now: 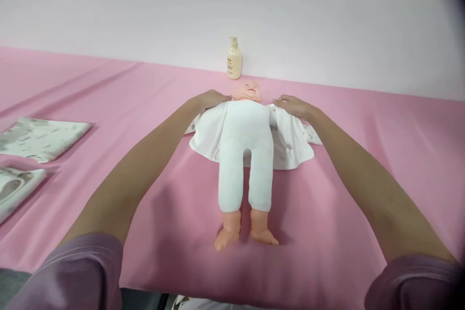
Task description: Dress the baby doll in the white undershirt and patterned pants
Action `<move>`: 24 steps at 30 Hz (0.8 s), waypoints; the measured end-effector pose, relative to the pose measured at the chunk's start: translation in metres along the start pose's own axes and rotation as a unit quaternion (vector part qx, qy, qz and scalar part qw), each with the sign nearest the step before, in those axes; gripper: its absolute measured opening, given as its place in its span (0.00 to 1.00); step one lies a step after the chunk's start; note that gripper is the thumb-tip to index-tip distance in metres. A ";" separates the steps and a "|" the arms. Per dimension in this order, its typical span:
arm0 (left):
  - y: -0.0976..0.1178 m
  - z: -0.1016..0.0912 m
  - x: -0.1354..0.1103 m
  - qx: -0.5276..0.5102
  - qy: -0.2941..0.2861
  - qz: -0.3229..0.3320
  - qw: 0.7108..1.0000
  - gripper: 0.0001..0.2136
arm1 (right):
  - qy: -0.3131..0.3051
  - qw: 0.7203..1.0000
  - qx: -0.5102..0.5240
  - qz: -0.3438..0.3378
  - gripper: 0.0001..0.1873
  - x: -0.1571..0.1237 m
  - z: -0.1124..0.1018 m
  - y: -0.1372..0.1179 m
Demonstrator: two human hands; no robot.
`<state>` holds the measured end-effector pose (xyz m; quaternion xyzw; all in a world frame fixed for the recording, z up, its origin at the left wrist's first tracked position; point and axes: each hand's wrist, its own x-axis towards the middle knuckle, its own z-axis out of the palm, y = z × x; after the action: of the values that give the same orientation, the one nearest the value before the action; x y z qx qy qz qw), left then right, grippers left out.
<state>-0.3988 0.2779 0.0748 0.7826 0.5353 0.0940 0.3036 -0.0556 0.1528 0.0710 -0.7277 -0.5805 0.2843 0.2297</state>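
Note:
A baby doll (247, 131) with a white cloth body lies on its back, feet toward me. Beneath it a small white baby jacket (290, 140) is spread out, its front laid wide to both sides and its printed sleeve ends showing. At the jacket's left shoulder, beside the doll's neck, my left hand (214, 99) pinches the fabric edge. My right hand (293, 105) grips the jacket's other edge near the right shoulder, fingers closed. The doll's arms are hidden by the jacket and my hands.
A cream pump bottle (234, 60) stands behind the doll's head, near the white wall (109, 14). Folded printed cloths (54, 138) lie at the far left. Pink sheeting (174, 256) covers the table, whose front edge is close to me.

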 end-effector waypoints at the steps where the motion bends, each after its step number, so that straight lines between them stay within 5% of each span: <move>1: -0.005 0.001 0.001 0.004 0.018 -0.007 1.000 0.38 | 0.010 0.999 -0.029 0.011 0.25 0.001 0.000 0.005; 4: -0.026 -0.002 0.002 0.019 0.047 -0.038 0.998 0.42 | -0.009 0.994 -0.099 0.045 0.19 0.000 -0.006 0.026; 8: -0.046 -0.013 -0.007 0.040 0.019 -0.056 0.997 0.37 | -0.079 0.992 -0.010 0.096 0.20 -0.009 -0.020 0.049; 12: -0.046 -0.012 -0.021 0.026 0.043 -0.018 0.999 0.23 | 0.019 0.997 -0.017 0.075 0.21 -0.014 -0.016 0.047; 15: -0.041 -0.002 -0.026 0.055 0.146 -0.008 0.988 0.18 | 0.032 0.996 -0.054 0.068 0.25 -0.020 -0.010 0.039; 19: -0.023 0.009 -0.033 0.072 0.282 0.109 0.951 0.14 | -0.027 0.993 0.055 0.103 0.29 -0.032 -0.018 0.039; 24: 0.045 0.031 -0.051 0.052 0.235 0.283 0.928 0.10 | -0.085 0.964 0.242 0.070 0.15 -0.039 -0.025 0.034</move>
<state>-0.3706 0.2099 0.0851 0.8719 0.3514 0.3292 0.0888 -0.0210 0.1069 0.0726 -0.6627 -0.4593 0.4924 0.3279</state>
